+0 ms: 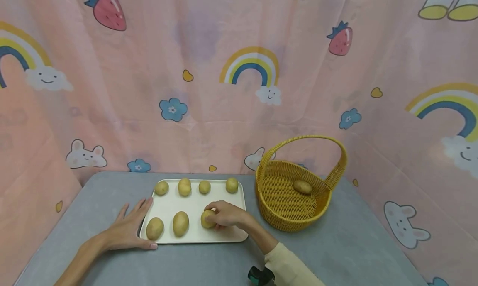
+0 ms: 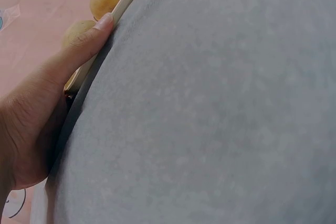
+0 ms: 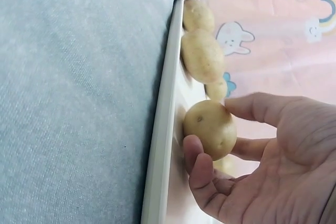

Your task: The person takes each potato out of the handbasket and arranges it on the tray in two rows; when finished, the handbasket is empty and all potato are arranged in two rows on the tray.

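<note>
A white tray (image 1: pixel 198 238) bears several potatoes in two rows. At the front row's right end, my right hand (image 1: pixel 228 214) grips a round potato (image 3: pixel 210 129) between thumb and fingers, low over the tray. To its left lie an oval potato (image 1: pixel 181 224) and another potato (image 1: pixel 154 228). My left hand (image 1: pixel 128 228) is spread at the tray's front left corner, its fingers straight along the left side. In the left wrist view, the left thumb (image 2: pixel 86 45) rests against the tray's front rim.
A yellow wicker basket (image 1: pixel 287 223) with a tall handle stands right of the tray, one potato (image 1: pixel 302 187) inside. Along the tray's back sit several more potatoes, among them one at the right (image 1: pixel 232 185). A patterned pink curtain (image 1: pixel 209 132) hangs behind the grey table (image 1: pixel 354 244).
</note>
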The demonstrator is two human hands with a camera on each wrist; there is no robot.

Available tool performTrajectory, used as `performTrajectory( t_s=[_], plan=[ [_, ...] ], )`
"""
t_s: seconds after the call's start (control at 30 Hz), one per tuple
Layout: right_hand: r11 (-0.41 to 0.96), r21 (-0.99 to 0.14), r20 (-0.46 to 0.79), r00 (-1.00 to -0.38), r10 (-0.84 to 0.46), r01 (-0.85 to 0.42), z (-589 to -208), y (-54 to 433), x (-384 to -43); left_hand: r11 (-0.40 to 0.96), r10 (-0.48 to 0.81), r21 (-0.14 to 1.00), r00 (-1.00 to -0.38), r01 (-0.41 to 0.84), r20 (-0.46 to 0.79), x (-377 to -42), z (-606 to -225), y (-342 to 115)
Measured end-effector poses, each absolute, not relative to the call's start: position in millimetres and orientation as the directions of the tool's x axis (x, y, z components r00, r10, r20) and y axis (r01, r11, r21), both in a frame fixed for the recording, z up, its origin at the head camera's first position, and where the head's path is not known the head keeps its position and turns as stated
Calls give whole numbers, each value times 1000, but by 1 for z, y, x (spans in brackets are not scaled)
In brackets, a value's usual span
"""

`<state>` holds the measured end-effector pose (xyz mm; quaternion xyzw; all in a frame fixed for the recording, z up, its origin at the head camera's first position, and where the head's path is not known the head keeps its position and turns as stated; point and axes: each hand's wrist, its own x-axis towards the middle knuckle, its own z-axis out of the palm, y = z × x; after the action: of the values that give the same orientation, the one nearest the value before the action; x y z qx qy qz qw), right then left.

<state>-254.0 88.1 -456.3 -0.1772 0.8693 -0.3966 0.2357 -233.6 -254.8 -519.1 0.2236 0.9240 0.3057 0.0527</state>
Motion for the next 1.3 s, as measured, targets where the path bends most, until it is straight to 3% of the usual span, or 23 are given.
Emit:
performTrajectory(
  t_s=[0.7,0.83,1.0,1.3],
  plan=[
    [716,-649,-249,-818,-518,-256,-452,89,-257,718,441,592,-897,366,19,-232,-514,-253],
    [747,-605,-219,-845,-488,-275,-446,91,-253,720,443,590,-896,365,14,-233,-514,-253],
    [730,-614,-146,-866,-479,-301,-431,100,-245,722,444,588,-896,364,9,-233,-513,-253],
    [659,-699,-143,-849,-508,-277,-384,152,-245,721,442,589,-897,364,14,-233,-513,-253]
  ],
)
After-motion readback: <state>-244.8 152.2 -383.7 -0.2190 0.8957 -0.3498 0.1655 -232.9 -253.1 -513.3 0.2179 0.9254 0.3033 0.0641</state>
